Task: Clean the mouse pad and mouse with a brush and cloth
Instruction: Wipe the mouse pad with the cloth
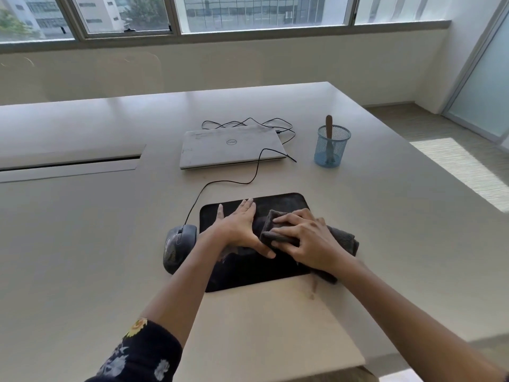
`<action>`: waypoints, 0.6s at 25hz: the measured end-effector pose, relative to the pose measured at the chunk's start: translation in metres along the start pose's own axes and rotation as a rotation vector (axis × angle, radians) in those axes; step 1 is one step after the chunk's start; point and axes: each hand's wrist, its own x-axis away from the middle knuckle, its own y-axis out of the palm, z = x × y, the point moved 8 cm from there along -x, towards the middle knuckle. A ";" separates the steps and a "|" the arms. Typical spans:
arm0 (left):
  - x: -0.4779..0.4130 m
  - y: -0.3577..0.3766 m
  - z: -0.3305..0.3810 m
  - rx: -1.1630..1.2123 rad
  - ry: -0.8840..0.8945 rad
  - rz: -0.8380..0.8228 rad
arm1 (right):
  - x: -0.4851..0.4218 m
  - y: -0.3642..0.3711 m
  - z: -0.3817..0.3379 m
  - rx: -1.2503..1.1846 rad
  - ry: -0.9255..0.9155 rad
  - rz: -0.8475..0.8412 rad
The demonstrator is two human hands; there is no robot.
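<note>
A black mouse pad [281, 201] lies on the table in front of me. My left hand [239, 226] rests flat on its left half with fingers spread. My right hand [305, 238] presses a folded dark grey cloth [344, 239] onto the pad's right half, fingers mostly straight over it; part of the cloth hangs past the pad's right edge. A dark grey wired mouse [177, 248] sits just left of the pad, touching its edge. The brush [329, 133] stands handle-up in a blue mesh cup [332, 147] at the back right.
A closed white laptop [231, 146] lies behind the pad, with the black mouse cable [256, 172] looping around it. The beige table [82, 244] has a cable slot at the left and its edge close at the right. Windows run along the far wall.
</note>
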 end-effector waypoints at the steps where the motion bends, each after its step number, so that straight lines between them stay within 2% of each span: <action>1: 0.000 0.001 -0.001 0.002 0.013 0.000 | 0.002 0.000 0.001 -0.011 -0.010 -0.005; 4: 0.001 0.004 -0.002 0.019 0.049 0.003 | -0.021 -0.007 0.008 -0.038 0.021 0.061; 7: 0.003 0.005 -0.002 0.021 0.065 0.025 | -0.065 -0.012 0.021 0.021 0.178 0.115; 9: 0.004 0.003 0.000 0.004 0.067 0.040 | -0.080 -0.011 0.020 0.075 0.215 0.126; 15: 0.002 -0.001 -0.003 -0.060 0.056 0.045 | -0.017 -0.002 -0.005 -0.019 -0.093 0.083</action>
